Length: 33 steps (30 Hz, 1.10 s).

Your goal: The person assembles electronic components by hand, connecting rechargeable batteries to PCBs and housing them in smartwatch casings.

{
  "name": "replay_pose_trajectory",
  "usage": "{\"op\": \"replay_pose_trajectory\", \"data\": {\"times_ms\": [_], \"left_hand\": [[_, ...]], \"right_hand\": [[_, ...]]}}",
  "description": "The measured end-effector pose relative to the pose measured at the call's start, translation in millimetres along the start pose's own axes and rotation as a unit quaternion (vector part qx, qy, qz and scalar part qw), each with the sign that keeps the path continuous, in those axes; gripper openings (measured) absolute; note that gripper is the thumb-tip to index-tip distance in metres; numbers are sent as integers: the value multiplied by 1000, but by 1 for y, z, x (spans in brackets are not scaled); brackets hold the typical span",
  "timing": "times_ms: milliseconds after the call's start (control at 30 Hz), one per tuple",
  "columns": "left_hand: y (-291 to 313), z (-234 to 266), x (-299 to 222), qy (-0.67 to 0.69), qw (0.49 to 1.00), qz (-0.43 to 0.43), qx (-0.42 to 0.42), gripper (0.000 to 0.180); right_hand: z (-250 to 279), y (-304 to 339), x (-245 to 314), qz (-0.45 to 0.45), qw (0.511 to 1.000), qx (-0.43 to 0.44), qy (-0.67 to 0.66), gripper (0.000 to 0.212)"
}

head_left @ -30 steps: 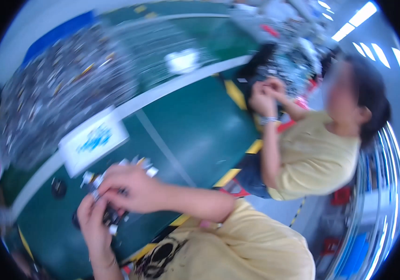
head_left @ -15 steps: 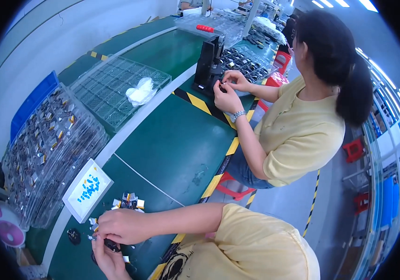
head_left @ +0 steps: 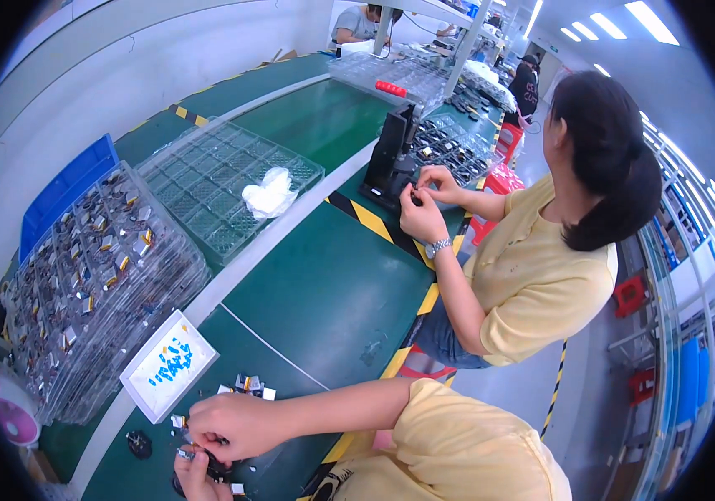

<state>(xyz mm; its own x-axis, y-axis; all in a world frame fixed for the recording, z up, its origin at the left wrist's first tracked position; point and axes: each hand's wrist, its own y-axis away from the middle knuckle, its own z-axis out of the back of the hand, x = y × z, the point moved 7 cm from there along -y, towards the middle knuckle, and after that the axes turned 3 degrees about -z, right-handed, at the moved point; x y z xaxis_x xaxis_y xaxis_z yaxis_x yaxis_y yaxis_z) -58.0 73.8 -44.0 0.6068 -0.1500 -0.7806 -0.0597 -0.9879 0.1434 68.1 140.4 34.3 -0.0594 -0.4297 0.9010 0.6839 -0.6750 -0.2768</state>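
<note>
At the lower left, my left hand (head_left: 197,483) is closed around a small black device part (head_left: 219,473), which my fingers partly hide. A little silver piece (head_left: 184,453) shows by its thumb. Just above, my right hand (head_left: 236,424) bends over the same part with fingertips pinched together; what lies between them cannot be made out. Beyond this hand lies a small pile of silver-and-yellow battery-like pieces (head_left: 249,384). A loose black part (head_left: 138,444) rests to the left of my hands. A white tray (head_left: 142,397) with small blue pieces stands just past them.
Stacked clear trays (head_left: 115,313) full of small parts stand at the left, a blue bin (head_left: 65,188) behind. A clear divided tray (head_left: 207,179) holds a crumpled white bag (head_left: 270,194). Further right, a co-worker (head_left: 553,267) handles something small beside a black press (head_left: 391,154).
The whole view has shifted, so the bench appears lower and slightly to the right. My right hand's fingers have come down closer to my left thumb over the black part.
</note>
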Motion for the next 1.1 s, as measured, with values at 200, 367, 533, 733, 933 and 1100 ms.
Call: {"op": "replay_pose_trajectory", "data": {"times_ms": [200, 367, 533, 733, 933, 1100], "left_hand": [[0, -7, -18, -31, 993, 10, -116, 10], [5, -6, -21, 1, 989, 10, -147, 7], [4, -1, -24, 19, 981, 10, -193, 9], [5, 3, -23, 16, 980, 10, -200, 13], [14, -13, -21, 28, 974, 9, -223, 20], [10, -11, -15, -11, 992, -31, -121, 22]], "right_hand": [[23, -74, -46, 75, 950, -92, 289, 6], [5, -101, -70, 141, 847, -7, 512, 9], [-1, -105, -74, 101, 826, 97, 547, 12], [7, -71, -17, 114, 945, -18, 306, 10], [-32, -1, 35, 118, 989, 7, 87, 16], [-14, 16, 34, 130, 977, -131, 109, 25]]}}
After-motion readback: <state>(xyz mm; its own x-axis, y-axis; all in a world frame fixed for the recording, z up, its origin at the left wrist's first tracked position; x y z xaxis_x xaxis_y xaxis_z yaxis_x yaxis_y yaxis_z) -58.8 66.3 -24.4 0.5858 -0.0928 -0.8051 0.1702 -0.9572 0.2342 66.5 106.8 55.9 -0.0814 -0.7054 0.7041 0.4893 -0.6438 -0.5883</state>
